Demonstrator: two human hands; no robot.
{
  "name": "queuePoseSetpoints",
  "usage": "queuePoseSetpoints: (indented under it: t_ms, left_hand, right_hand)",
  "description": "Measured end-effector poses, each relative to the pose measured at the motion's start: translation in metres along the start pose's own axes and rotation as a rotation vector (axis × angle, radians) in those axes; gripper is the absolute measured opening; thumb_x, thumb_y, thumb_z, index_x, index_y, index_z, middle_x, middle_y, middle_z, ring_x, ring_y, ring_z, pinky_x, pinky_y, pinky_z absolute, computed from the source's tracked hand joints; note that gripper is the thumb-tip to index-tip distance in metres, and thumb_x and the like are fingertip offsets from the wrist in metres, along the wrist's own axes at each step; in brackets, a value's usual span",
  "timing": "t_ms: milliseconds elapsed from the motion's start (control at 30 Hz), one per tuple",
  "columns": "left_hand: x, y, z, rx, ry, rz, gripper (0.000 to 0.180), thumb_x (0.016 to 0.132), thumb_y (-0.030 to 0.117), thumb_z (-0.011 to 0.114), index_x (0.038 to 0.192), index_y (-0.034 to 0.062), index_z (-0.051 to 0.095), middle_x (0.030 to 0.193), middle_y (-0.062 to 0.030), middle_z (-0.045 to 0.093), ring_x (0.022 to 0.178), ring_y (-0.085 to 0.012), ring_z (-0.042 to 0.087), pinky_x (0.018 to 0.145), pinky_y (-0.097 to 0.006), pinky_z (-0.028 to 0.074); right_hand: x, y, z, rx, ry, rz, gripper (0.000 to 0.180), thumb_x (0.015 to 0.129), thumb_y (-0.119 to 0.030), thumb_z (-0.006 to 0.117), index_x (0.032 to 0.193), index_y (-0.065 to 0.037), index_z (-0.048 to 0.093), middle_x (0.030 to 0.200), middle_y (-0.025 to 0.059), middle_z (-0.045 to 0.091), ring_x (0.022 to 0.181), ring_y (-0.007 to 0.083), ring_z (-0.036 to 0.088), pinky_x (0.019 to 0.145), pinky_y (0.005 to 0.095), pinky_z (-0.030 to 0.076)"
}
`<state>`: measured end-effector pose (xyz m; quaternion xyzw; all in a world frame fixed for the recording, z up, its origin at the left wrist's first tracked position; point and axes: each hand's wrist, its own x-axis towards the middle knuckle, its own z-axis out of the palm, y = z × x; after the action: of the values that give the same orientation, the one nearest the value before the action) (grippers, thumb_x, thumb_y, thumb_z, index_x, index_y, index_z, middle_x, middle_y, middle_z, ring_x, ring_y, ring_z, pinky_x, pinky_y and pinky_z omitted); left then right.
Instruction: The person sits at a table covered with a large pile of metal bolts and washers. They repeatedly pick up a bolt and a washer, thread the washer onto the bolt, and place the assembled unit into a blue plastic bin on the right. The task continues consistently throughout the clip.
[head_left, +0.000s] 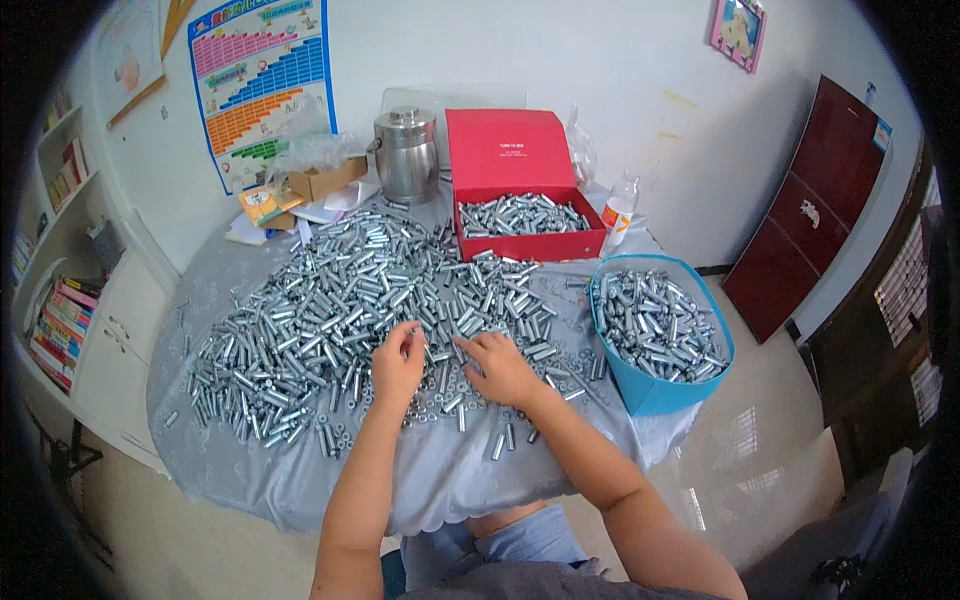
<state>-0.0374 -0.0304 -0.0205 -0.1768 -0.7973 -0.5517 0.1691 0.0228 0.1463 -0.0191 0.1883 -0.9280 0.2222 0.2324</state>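
Over the silvery tablecloth [290, 490], your left hand [397, 370] is curled, whether around anything I can't tell; your right hand [502, 370] parts thumb and forefinger at the heaped metal cylinders [300, 335]; farther out, a blue bin [665, 396] and red box [535, 248] hold more.

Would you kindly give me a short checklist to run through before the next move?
1. Left grip holding a piece: cannot tell; curled, and too small to make out.
2. Right grip open: ok, spread over the metal parts.
3. Red box open: ok, its lid stands raised.
4. Blue bin upright: ok.
5. Metal parts all contained: not ok; many lie loose across the table.
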Motion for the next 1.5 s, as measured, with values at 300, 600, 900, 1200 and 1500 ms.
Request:
queuePoseSetpoints:
  t_ms: [300, 600, 900, 1200, 1500]
  left_hand:
    - [-0.001, -0.004, -0.004, 0.013, 0.009, 0.0, 0.017, 0.083, 0.012, 0.055, 0.096, 0.0018, 0.058, 0.068, -0.0051, 0.061, 0.056, -0.008, 0.054, 0.052, -0.023, 0.042]
    - [0.004, 0.0, -0.006, 0.056, 0.016, -0.001, 0.019, 0.081, 0.017, 0.056, 0.093, 0.0029, 0.06, 0.068, -0.012, 0.062, 0.059, -0.0197, 0.06, 0.057, -0.03, 0.045]
    - [-0.001, 0.004, -0.004, 0.113, -0.003, 0.044, 0.015, 0.08, 0.015, 0.055, 0.092, 0.0075, 0.059, 0.069, -0.0111, 0.061, 0.062, -0.0256, 0.059, 0.057, -0.035, 0.046]
    - [0.003, 0.006, -0.003, 0.029, 0.007, 0.019, 0.016, 0.079, 0.013, 0.056, 0.093, 0.0056, 0.059, 0.074, -0.0108, 0.061, 0.064, -0.0222, 0.058, 0.059, -0.031, 0.045]
    - [0.004, 0.008, -0.001, 0.005, -0.024, -0.004, 0.016, 0.08, 0.01, 0.057, 0.094, 0.0033, 0.06, 0.076, -0.0053, 0.061, 0.061, -0.0109, 0.052, 0.054, -0.024, 0.039]
  right_hand:
    - [0.0, -0.002, -0.004, -0.037, 0.032, -0.053, 0.049, 0.066, -0.015, 0.061, 0.113, -0.006, 0.052, 0.095, 0.0144, 0.051, 0.091, 0.0313, 0.048, 0.08, 0.0396, 0.041]
    - [0.045, 0.011, -0.025, -0.23, -0.476, -0.074, 0.085, 0.055, -0.032, 0.073, 0.128, -0.012, 0.037, 0.135, 0.0145, 0.032, 0.126, 0.0338, 0.025, 0.101, 0.0466, 0.023]
    - [0.06, 0.009, -0.023, -0.122, -0.62, 0.031, 0.076, 0.054, -0.03, 0.074, 0.122, -0.012, 0.046, 0.128, 0.0085, 0.044, 0.125, 0.0311, 0.029, 0.102, 0.0448, 0.019]
    - [0.026, 0.009, -0.018, -0.039, -0.343, 0.026, 0.061, 0.062, -0.025, 0.067, 0.117, -0.008, 0.047, 0.121, 0.0106, 0.047, 0.119, 0.0315, 0.034, 0.099, 0.0434, 0.025]
    - [0.027, -0.003, -0.015, 0.008, -0.236, -0.034, 0.068, 0.056, -0.018, 0.062, 0.121, -0.007, 0.044, 0.124, 0.0114, 0.044, 0.118, 0.0317, 0.035, 0.1, 0.0419, 0.024]
